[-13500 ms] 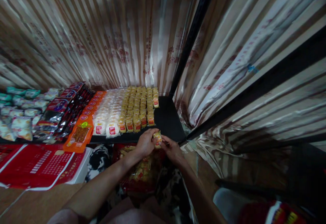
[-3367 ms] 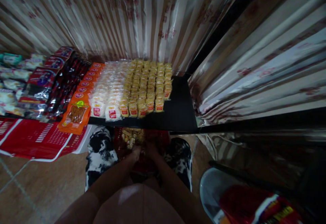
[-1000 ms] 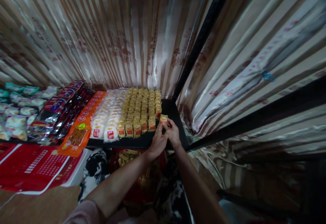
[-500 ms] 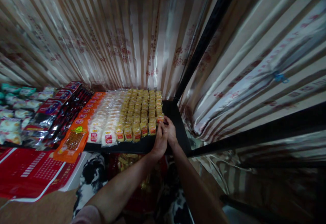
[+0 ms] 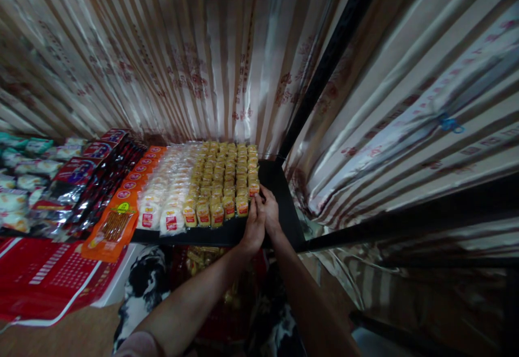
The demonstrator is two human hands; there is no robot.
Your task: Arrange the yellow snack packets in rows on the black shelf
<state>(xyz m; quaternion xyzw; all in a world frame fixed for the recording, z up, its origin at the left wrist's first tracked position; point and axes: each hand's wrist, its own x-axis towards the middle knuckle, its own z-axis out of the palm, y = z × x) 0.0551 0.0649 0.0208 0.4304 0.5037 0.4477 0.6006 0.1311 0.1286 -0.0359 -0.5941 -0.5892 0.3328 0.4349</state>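
A low black shelf point(image 5: 279, 205) runs along the foot of a striped, shiny beige curtain point(image 5: 194, 59), with a black metal post point(image 5: 324, 70) rising from its far right corner. Both hands meet at the right end of the rows of small yellow wrapped snack packets point(image 5: 225, 176): the left hand point(image 5: 254, 226) and the right hand point(image 5: 271, 212) press together against the last yellow packet with a red label point(image 5: 254, 189), which stands on the shelf at the right end of the rows, beside the bare right edge. Whether either grip is clenched on it I cannot tell.

Left of the yellow rows lie white round cakes in clear wrappers point(image 5: 164, 197), then orange flat packets point(image 5: 117, 219), then dark red and silver foil packs point(image 5: 87, 176). A red printed sheet point(image 5: 40, 281) hangs below the shelf's front left edge, over the brown floor point(image 5: 52, 338).
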